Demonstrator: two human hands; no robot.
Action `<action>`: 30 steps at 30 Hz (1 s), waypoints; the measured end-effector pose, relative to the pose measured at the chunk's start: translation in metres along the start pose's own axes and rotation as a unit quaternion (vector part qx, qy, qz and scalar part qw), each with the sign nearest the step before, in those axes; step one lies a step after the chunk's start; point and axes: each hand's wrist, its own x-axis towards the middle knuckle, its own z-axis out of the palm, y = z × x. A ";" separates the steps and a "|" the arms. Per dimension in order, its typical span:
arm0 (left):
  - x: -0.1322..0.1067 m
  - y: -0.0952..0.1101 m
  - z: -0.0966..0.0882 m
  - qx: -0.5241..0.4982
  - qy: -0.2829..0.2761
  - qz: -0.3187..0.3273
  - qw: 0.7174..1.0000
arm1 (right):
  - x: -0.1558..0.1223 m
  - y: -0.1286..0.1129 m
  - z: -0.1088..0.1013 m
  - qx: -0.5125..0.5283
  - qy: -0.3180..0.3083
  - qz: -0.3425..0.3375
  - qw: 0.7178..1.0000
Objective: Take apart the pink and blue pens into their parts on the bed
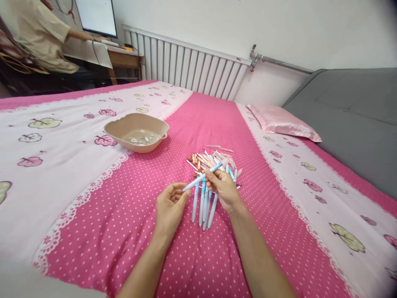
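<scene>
A light blue pen (198,179) with a darker blue end is held slantwise above the bed. My right hand (223,189) grips it between thumb and fingers near its upper part. At the pen's lower tip, the curled fingers and thumb of my left hand (170,206) are closed on it. Beneath and in front of my right hand lie several pale blue pens (204,207), side by side on the pink dotted cover. Just beyond is a jumbled pile of pink, white and brown pens and thin sticks (214,157), partly hidden by my right hand.
A beige plastic basin (136,128) with small white pieces inside stands left of the pile. A pink pillow (283,123) lies at the right by a grey headboard (347,116). Behind the bed are a white radiator (186,58) and a person (37,37) at a desk.
</scene>
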 end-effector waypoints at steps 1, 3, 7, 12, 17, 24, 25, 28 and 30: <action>0.000 -0.001 -0.001 0.003 0.002 0.001 1.000 | 0.000 0.000 0.000 0.002 0.004 0.003 1.000; 0.001 -0.003 -0.003 0.016 -0.001 -0.004 1.000 | 0.000 0.000 0.001 0.008 0.007 0.009 1.000; 0.000 -0.004 -0.004 0.055 -0.007 -0.016 0.998 | -0.001 0.000 0.002 0.017 0.004 0.014 1.000; -0.001 -0.006 -0.005 0.059 -0.017 -0.031 0.998 | -0.002 -0.001 0.003 0.018 -0.001 0.017 1.000; -0.003 -0.001 -0.003 0.045 -0.006 -0.024 0.999 | -0.001 0.000 0.004 0.012 0.006 0.014 1.000; -0.003 0.000 0.000 0.040 -0.028 0.040 0.998 | -0.003 0.001 0.006 0.014 -0.006 0.014 1.000; -0.002 -0.001 -0.001 0.051 -0.031 0.034 0.998 | -0.003 0.001 0.007 0.017 -0.009 0.014 1.000; -0.002 -0.004 -0.004 0.082 -0.037 0.005 0.996 | -0.003 0.001 0.006 0.020 -0.015 0.014 1.000; -0.002 -0.003 -0.005 0.072 -0.031 -0.019 0.997 | -0.003 0.001 0.005 0.025 -0.009 0.011 1.000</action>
